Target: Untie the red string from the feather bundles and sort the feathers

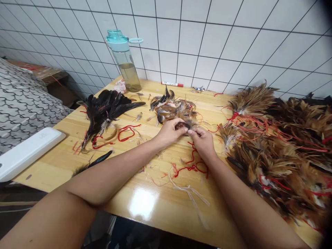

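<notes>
My left hand (173, 132) and my right hand (202, 138) meet over the middle of the table, fingertips pinched together on a small dark brown feather tuft (191, 123). Most of what they grip is hidden by the fingers. Just beyond my left hand lies a loose heap of brown and black feathers (178, 109). A tangle of red string (192, 167) rests on the wood below my right hand, with pale ribbon strips (190, 190) near it.
Black feathers (103, 107) lie at left beside red cord (126, 133). Brown feather bundles (275, 159) tied with red string fill the right side. A water bottle (127, 65) and a red marker (172, 84) are at the back wall. A white device (31, 152) sits at the left edge.
</notes>
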The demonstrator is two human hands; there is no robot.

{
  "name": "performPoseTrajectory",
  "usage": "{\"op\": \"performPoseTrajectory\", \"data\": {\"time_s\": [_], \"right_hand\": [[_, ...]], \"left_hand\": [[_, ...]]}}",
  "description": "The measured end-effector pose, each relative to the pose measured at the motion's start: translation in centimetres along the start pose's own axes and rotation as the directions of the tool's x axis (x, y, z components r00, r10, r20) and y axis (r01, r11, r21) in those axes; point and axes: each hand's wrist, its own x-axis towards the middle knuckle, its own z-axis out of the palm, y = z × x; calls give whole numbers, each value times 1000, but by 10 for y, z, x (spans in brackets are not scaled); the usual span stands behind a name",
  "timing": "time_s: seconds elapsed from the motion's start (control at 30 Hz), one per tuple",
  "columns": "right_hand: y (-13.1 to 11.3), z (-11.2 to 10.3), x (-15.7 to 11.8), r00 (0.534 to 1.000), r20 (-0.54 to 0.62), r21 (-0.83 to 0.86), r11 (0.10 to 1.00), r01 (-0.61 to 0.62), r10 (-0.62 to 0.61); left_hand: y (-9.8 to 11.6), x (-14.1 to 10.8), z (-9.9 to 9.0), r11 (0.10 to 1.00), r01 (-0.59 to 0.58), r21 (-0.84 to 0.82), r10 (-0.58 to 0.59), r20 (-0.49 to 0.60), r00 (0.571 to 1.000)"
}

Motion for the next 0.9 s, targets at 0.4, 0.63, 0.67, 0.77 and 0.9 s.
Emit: {"op": "performPoseTrajectory", "data": {"time_s": [0.4, 0.63, 0.67, 0.77, 0.9], "right_hand": [[1, 0, 1, 991, 104, -75, 993, 89, -81], [6, -15, 8, 986, -120, 63, 992, -107, 114], [7, -18, 9, 980, -149, 87, 989, -119, 131], [8, -20, 10, 974, -180, 85, 989, -124, 137], [9, -16, 9, 984, -164, -32, 997, -77, 71]], "left_hand": [[5, 1, -1, 950, 86, -299, -48, 130, 990], [12, 3, -20, 902, -232, 365, 272, -61, 960], [12, 3, -21, 847, -268, 460, 312, -21, 950], [9, 0, -22, 683, -334, 650, 344, 118, 932], [5, -3, -20, 533, -338, 776, 360, 154, 920]]}}
